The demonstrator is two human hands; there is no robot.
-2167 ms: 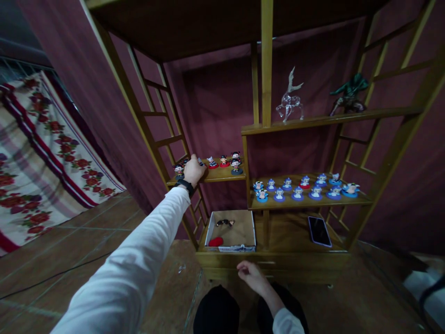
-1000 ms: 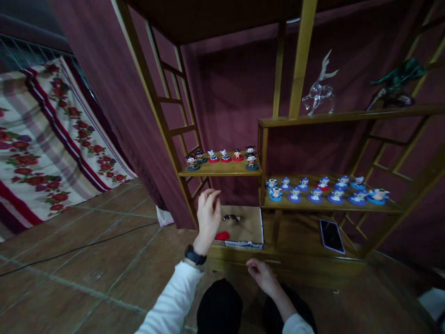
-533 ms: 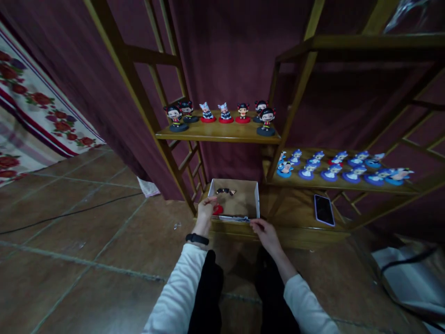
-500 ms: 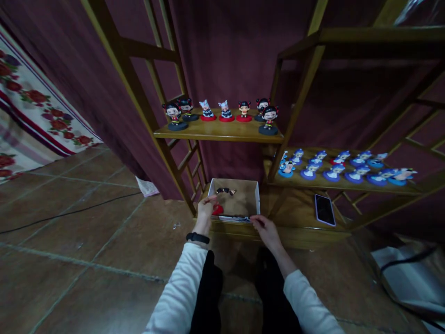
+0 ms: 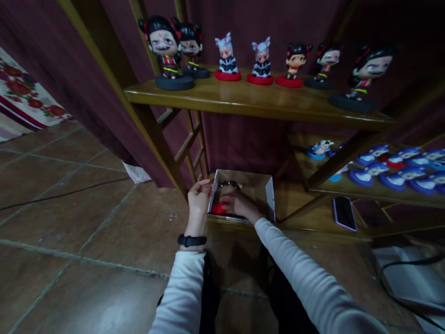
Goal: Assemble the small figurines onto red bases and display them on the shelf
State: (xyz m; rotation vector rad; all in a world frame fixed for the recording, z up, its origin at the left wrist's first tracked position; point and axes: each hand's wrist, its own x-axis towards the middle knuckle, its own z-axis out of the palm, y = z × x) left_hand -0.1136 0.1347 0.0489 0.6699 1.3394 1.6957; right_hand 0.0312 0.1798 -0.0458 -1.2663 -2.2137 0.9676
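Observation:
A shallow open cardboard box (image 5: 270, 199) with white sides stands on the low wooden shelf. My right hand (image 5: 236, 204) reaches inside it, its fingers closed on a red thing (image 5: 218, 208) at the near left corner; the kind of thing is unclear. Behind that hand, a black and gold bracelet-like string (image 5: 231, 184) lies on the box floor. My left hand (image 5: 199, 194), with a black band at the wrist, is at the box's left wall. Its fingers are curled together, and whatever is between them is too small to make out.
Above the box, a wooden shelf (image 5: 243, 99) bears several small figurines (image 5: 261, 60) on round bases. More blue and white figurines (image 5: 368, 174) stand on the right shelf. A phone (image 5: 345, 213) lies below them. A cable (image 5: 62, 194) crosses the tiled floor at left.
My right hand has moved left from the box's front rim into the box, onto the red thing. My left hand has shifted slightly outward. The view has come closer to the shelves.

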